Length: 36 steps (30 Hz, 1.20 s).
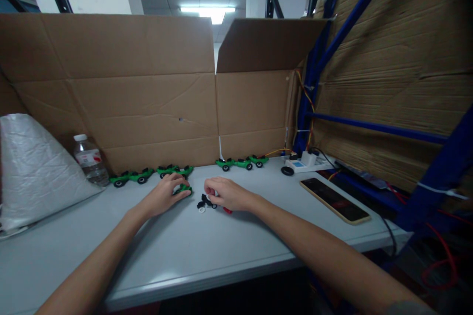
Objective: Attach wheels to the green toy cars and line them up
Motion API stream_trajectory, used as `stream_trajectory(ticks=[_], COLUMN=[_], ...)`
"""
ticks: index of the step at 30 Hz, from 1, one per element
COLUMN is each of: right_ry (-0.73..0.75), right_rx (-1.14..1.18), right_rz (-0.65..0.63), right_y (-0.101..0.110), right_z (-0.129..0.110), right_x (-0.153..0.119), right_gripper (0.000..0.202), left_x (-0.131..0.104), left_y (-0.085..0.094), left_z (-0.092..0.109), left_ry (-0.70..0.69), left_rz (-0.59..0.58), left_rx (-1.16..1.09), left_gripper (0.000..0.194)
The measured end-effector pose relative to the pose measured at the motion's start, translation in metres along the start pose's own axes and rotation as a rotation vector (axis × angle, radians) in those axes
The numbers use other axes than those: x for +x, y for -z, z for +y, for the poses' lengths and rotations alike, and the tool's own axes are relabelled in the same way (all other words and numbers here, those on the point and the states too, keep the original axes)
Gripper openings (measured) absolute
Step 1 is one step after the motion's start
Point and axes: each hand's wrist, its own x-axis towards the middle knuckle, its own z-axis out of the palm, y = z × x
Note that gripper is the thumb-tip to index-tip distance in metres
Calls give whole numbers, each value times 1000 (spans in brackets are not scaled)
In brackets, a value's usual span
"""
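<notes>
My left hand point(168, 193) is closed around a small green toy car point(184, 189), low over the white table. To its right, my right hand point(226, 193) has its fingers bent together above a few small black parts point(205, 201); whatever its fingertips hold, if anything, is hidden. A small white ring point(201, 210) lies just in front of the black parts. Under my right palm a red piece point(227, 210) shows in part. Behind my left hand stand green toy cars point(174, 171) with black wheels.
More green cars stand at the back left point(132, 177) and back centre point(242, 163). A water bottle point(90, 161) and a silvery bag point(40, 177) are at the left. On the right lie a phone point(335, 200), a black disc point(287, 171) and a power strip point(309, 162). Cardboard walls point(155, 108) rise behind.
</notes>
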Motion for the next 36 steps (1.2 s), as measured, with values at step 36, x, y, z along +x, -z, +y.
stream_trajectory(ticks=[36], right_ry=[-57], right_rx=[112], right_rz=[151], right_y=[4], right_z=[-8], right_x=[3], right_gripper=[18], left_x=[3], left_y=[2], left_z=[10], left_ry=[37], left_rz=[7], left_rx=[-74], left_gripper=[51])
